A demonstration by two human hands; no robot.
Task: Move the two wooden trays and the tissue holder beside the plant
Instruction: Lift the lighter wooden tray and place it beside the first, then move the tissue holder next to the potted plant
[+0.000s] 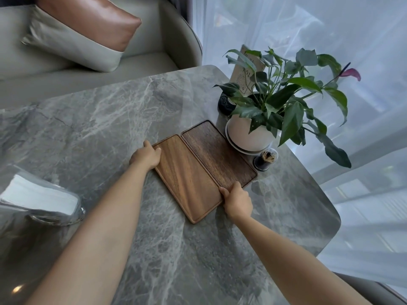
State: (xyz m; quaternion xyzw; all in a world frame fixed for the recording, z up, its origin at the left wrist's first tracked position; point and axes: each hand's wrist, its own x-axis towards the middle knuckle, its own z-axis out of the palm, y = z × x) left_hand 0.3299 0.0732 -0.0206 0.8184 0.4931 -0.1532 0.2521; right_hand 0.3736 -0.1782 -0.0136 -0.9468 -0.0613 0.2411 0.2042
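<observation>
hands grasp light tray (187, 177), left hand (146, 156) at its far end, right hand (237, 200) near, beside dark tray (218, 153) by plant (279, 102).

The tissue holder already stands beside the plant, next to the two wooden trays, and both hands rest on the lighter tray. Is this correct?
Not quite. The head view shows the tissue holder far from the plant, at the table's left edge. The rest holds: both trays lie beside the plant, and the left hand and right hand rest on the lighter tray.

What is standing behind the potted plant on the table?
Behind the plant a printed card stands upright, and a small black round object sits at its left. Leaves cover the card's lower part, so its base is hidden.
</observation>
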